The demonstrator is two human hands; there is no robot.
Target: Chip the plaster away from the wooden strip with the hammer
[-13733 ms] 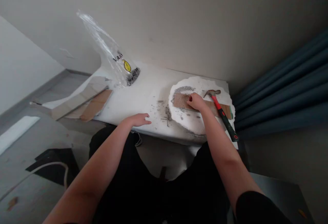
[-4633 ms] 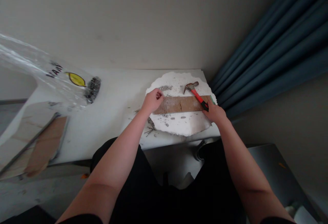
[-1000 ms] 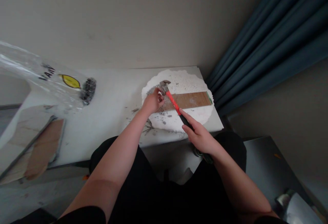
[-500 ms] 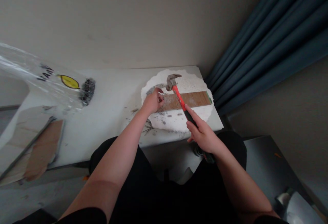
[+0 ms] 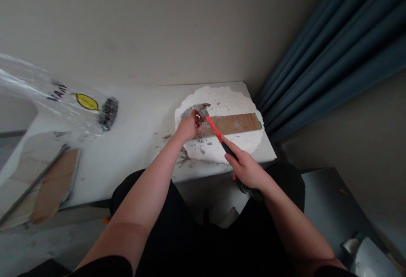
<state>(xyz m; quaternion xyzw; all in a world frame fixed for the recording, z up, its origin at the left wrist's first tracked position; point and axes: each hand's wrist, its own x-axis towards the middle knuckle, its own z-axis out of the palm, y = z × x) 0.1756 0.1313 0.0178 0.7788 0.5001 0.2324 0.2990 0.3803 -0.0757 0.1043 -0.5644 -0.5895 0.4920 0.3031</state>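
A claw hammer (image 5: 215, 129) with a red and black handle is gripped in my right hand (image 5: 246, 166). Its steel head is down by the fingertips of my left hand (image 5: 189, 125). Those fingers are curled in a pinch at the left end of a wooden board (image 5: 236, 124); whatever they hold is hidden by the fingers and the hammer head. The board lies flat on a white sheet with a ragged edge (image 5: 222, 153), and grey crumbs lie around it. The board's right end has a green edge.
On the white table (image 5: 136, 133) to the left are a clear plastic bag (image 5: 68, 95) with grey bits inside, a brown wooden piece (image 5: 55, 184) and a dark metal bar (image 5: 34, 184). A wall stands behind; blue curtains (image 5: 330, 44) hang at the right.
The hammer has come down and to the left, its head now at my left fingertips. My right hand moved with it; my left hand has stayed in place.
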